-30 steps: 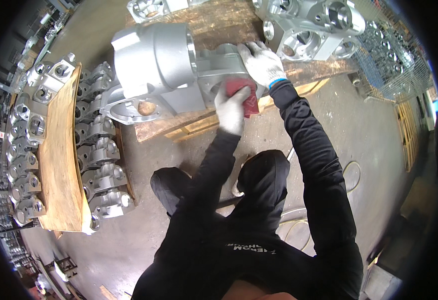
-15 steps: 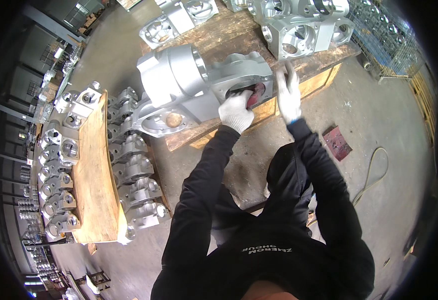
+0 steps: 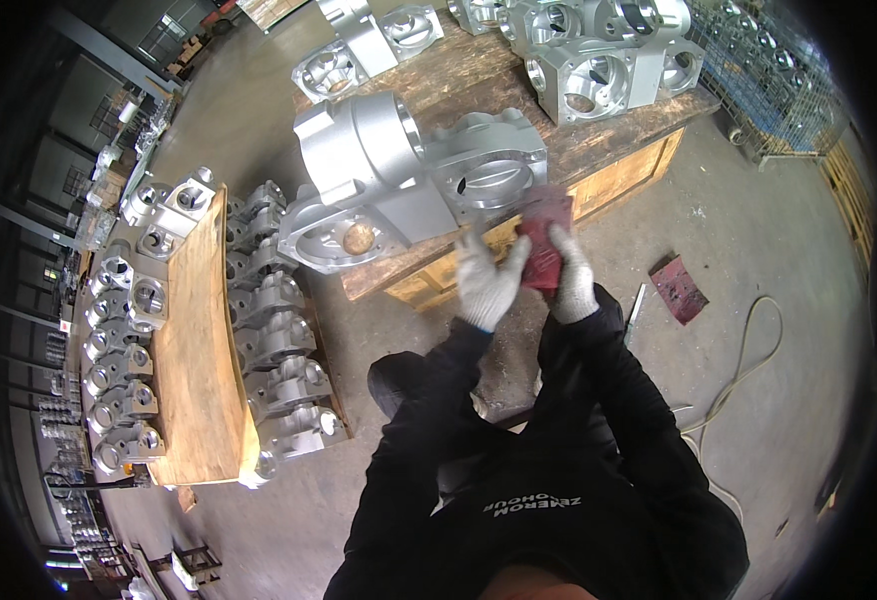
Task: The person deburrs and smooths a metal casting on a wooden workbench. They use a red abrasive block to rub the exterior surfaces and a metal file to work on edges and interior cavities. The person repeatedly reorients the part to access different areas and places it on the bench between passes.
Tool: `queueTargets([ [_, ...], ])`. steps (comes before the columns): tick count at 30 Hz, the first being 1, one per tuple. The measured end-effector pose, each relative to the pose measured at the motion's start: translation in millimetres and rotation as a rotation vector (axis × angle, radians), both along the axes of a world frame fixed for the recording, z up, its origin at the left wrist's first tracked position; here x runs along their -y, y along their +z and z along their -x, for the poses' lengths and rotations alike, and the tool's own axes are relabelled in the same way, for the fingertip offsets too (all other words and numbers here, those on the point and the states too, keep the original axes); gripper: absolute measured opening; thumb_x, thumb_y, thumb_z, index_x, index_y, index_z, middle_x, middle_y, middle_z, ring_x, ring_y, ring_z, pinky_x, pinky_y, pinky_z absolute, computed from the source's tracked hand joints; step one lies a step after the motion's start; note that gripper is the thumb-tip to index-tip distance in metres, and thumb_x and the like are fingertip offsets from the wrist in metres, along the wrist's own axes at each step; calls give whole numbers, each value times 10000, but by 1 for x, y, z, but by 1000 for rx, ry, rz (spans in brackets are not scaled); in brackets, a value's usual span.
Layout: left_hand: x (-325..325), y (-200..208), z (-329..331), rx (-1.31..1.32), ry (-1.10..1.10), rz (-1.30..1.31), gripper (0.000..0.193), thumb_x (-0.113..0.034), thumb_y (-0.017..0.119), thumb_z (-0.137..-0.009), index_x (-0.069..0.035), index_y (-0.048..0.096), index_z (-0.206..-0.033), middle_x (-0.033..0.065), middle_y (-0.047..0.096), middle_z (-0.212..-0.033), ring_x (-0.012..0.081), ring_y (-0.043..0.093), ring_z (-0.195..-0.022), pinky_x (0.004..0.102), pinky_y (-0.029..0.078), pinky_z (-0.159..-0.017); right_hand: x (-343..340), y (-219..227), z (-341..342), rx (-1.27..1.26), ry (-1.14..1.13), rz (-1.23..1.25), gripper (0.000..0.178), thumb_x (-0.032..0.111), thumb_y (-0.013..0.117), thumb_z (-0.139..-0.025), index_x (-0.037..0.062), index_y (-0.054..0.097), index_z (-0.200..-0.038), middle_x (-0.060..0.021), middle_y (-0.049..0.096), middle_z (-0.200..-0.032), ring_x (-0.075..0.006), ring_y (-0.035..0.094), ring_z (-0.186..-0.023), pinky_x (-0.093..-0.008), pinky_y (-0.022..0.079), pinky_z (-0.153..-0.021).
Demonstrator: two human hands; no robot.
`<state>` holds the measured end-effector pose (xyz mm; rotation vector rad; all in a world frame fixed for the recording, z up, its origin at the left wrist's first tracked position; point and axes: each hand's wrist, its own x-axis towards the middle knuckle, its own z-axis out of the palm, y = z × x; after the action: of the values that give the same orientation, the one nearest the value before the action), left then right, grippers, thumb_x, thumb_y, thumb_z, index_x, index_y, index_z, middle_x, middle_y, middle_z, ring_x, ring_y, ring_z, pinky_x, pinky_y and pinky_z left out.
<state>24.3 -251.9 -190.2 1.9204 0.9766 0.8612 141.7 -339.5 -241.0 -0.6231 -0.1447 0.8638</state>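
Observation:
A dark red sheet of sandpaper is in front of the workbench edge, between my two gloved hands. My right hand grips its right side, thumb on the face toward me. With fingers stretched and slightly blurred, my left hand is at the sheet's left edge; its thumb is against or very near the sheet. Just beyond the hands, a large silver metal casting lies on the wooden bench. Its wide cylinder points left and up, and an oval opening faces me on the right.
More silver castings stand on the bench's far side. At left, rows of castings flank a wooden board. A wire cage is at far right. On the floor lie another red sheet and a looped cord.
My left hand has come out of the casting's opening with the red sheet and drawn nearer. My right hand has moved down toward me and now grips the sheet; the left fingers have straightened.

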Motion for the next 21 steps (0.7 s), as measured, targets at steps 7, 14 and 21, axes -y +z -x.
queueTargets([
  [7, -83, 139, 56, 179, 512, -1024, 484, -121, 678, -987, 40, 496, -1406, 203, 586, -1244, 317, 597, -1104, 449, 469, -988, -23, 29, -94, 590, -352, 593, 670, 287, 717, -941, 1, 482, -1500, -141, 667, -1262, -218, 634, -1109, -323, 519, -960],
  [14, -139, 175, 34, 163, 388, -725, 346, -285, 544, -1066, 35, 662, -1127, 289, 736, -945, 398, 753, -878, 465, 577, -796, -43, 24, -118, 688, 19, 375, 457, 156, 751, -930, -14, 626, -1336, -68, 729, -1171, -130, 666, -1042, -274, 520, -930],
  [21, -218, 187, 92, -46, 302, -795, 376, -273, 529, -1077, 29, 667, -1252, 268, 738, -1121, 397, 716, -1078, 436, 541, -934, -4, 39, -37, 1165, 134, 382, 477, 50, 762, -907, 70, 652, -1371, -85, 728, -1267, -194, 691, -1068, -328, 553, -962],
])
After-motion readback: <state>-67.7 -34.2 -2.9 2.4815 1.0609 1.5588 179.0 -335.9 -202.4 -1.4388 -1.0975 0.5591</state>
